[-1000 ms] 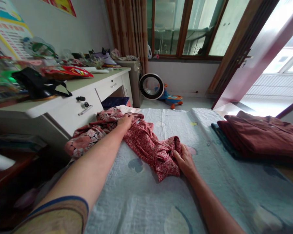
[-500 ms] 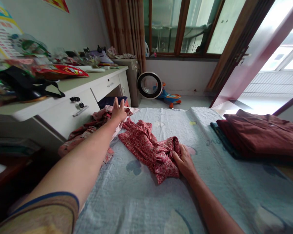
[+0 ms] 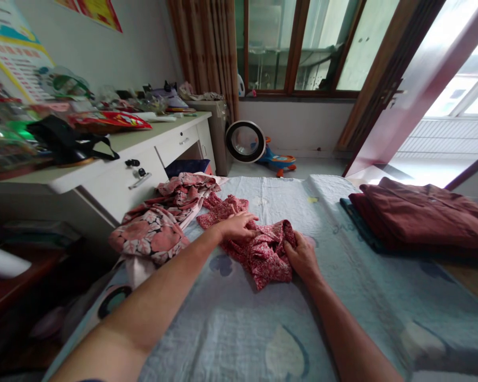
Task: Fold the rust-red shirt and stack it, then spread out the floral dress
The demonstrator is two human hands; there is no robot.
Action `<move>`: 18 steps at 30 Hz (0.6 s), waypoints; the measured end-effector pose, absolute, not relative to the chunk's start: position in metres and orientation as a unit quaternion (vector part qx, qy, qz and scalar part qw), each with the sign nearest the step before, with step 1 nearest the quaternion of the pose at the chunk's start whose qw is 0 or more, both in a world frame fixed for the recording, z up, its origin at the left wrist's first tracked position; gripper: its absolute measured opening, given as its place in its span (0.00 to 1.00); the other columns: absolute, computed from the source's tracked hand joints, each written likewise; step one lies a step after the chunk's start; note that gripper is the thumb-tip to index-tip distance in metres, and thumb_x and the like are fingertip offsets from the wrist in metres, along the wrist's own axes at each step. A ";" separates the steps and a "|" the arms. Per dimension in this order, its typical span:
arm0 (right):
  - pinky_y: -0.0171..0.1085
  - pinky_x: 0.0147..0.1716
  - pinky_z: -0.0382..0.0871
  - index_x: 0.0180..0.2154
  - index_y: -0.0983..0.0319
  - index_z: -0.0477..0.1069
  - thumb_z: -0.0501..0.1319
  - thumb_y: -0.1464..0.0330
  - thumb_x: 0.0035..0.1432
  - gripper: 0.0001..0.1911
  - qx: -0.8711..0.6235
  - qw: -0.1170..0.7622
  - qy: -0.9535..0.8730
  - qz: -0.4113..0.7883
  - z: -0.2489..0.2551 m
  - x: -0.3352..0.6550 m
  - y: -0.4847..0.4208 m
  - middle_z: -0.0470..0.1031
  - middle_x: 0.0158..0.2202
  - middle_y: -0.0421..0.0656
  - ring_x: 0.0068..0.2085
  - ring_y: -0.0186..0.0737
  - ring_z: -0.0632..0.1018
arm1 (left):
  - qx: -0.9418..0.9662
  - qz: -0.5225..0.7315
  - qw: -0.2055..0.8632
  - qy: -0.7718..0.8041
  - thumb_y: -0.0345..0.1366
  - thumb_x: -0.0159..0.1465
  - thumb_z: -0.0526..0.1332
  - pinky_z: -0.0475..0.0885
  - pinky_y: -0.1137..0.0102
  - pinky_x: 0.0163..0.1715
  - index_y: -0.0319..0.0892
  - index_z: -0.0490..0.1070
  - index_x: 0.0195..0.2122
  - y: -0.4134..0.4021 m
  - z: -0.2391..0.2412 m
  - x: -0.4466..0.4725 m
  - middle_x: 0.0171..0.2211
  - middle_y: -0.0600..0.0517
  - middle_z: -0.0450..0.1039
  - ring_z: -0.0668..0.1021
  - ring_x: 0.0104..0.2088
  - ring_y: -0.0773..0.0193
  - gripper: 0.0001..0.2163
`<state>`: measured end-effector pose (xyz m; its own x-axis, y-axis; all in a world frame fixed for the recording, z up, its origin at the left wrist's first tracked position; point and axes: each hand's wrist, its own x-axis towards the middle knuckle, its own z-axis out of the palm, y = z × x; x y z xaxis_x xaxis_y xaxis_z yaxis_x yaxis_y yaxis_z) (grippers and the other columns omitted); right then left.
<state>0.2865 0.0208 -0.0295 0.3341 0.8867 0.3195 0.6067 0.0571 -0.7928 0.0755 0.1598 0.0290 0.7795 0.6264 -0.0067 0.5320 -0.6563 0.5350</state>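
Garment (image 3: 269,260) lies on the blue sheet (image 3: 342,302), straight ahead of the wearer and roughly central. Long axis runs slantwise: far end up and left, near end down and right. Left hand (image 3: 239,225) reaches across it at about mid-length, back of the hand uppermost, fingers stretched rightward over the cloth; cannot tell whether they pinch any of it. Right hand (image 3: 302,254) is at the right end, thumb on the near side of a rolled edge, fingers behind, pinching that edge between them. So the near end lies between the two hands, right hand closest to it; the far end runs out beyond the left hand, just beside the pink heap (image 3: 151,233); contact there unclear. Stack (image 3: 426,212) of folded clothes sits well apart, to the right. Garment's look: red with a small, dense pale print, thin-seeming, rumpled all along; bunched at the right, where a fold stands up round a dark opening, and a pointed corner lies flat toward the wearer.
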 end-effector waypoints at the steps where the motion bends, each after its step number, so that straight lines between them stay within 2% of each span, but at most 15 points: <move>1: 0.39 0.34 0.65 0.37 0.59 0.74 0.57 0.63 0.53 0.12 -0.670 0.472 -0.549 0.161 -0.029 0.287 0.021 0.75 0.30 0.42 0.32 0.43 0.73 | 0.907 0.072 0.278 0.306 0.52 0.55 0.65 0.61 0.59 0.61 0.47 0.69 0.57 0.148 0.030 0.074 0.60 0.45 0.68 0.67 0.62 0.50 0.29; 4: 0.37 0.31 0.64 0.33 0.60 0.75 0.57 0.63 0.51 0.11 -0.654 0.510 -0.518 0.211 -0.028 0.289 0.021 0.75 0.27 0.40 0.29 0.40 0.72 | 0.903 0.047 0.316 0.287 0.55 0.44 0.72 0.59 0.53 0.61 0.49 0.65 0.61 0.115 0.031 0.071 0.63 0.43 0.63 0.64 0.64 0.45 0.43; 7: 0.35 0.29 0.66 0.33 0.60 0.75 0.59 0.63 0.49 0.11 -0.617 0.560 -0.464 0.302 -0.027 0.289 0.020 0.76 0.28 0.39 0.29 0.40 0.73 | 0.897 0.101 0.303 0.305 0.51 0.37 0.76 0.54 0.48 0.63 0.47 0.61 0.63 0.089 0.027 0.075 0.63 0.40 0.63 0.62 0.64 0.41 0.50; 8: 0.35 0.29 0.67 0.34 0.60 0.75 0.60 0.62 0.49 0.12 -0.599 0.575 -0.441 0.340 -0.026 0.289 0.019 0.77 0.28 0.39 0.29 0.40 0.73 | 0.894 0.123 0.293 0.317 0.48 0.39 0.76 0.52 0.48 0.64 0.47 0.62 0.63 0.082 0.024 0.078 0.62 0.41 0.65 0.63 0.64 0.41 0.48; 11: 0.36 0.28 0.70 0.37 0.60 0.75 0.64 0.59 0.48 0.15 -0.539 0.610 -0.377 0.442 -0.022 0.288 0.018 0.79 0.30 0.40 0.29 0.40 0.75 | 0.878 0.173 0.274 0.352 0.40 0.52 0.69 0.48 0.47 0.65 0.48 0.71 0.55 0.070 0.013 0.086 0.53 0.46 0.74 0.72 0.58 0.47 0.27; 13: 0.37 0.29 0.71 0.37 0.61 0.75 0.66 0.56 0.48 0.18 -0.508 0.627 -0.342 0.482 -0.019 0.288 0.017 0.79 0.30 0.42 0.29 0.41 0.77 | 0.860 0.216 0.277 0.371 0.35 0.56 0.63 0.49 0.48 0.65 0.48 0.74 0.50 0.069 0.006 0.088 0.47 0.49 0.78 0.76 0.52 0.51 0.18; 15: 0.39 0.30 0.73 0.37 0.60 0.74 0.64 0.53 0.50 0.19 -0.485 0.646 -0.323 0.493 -0.018 0.290 0.017 0.80 0.32 0.44 0.31 0.44 0.78 | 0.823 0.286 0.300 0.390 0.34 0.58 0.61 0.57 0.53 0.63 0.46 0.73 0.48 0.071 -0.001 0.086 0.45 0.50 0.79 0.77 0.49 0.54 0.16; 18: 0.44 0.39 0.75 0.38 0.58 0.74 0.58 0.52 0.53 0.19 -0.464 0.678 -0.323 0.470 -0.022 0.298 0.020 0.79 0.41 0.46 0.41 0.48 0.80 | 0.734 0.412 0.351 0.410 0.38 0.62 0.58 0.69 0.62 0.53 0.43 0.70 0.49 0.078 -0.007 0.078 0.45 0.49 0.77 0.78 0.47 0.58 0.14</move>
<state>0.2977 0.0201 -0.0219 0.3498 0.9368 0.0021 -0.3384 0.1284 -0.9322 0.0780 0.0784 -0.0072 0.3247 0.8913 0.3164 0.3133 -0.4170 0.8532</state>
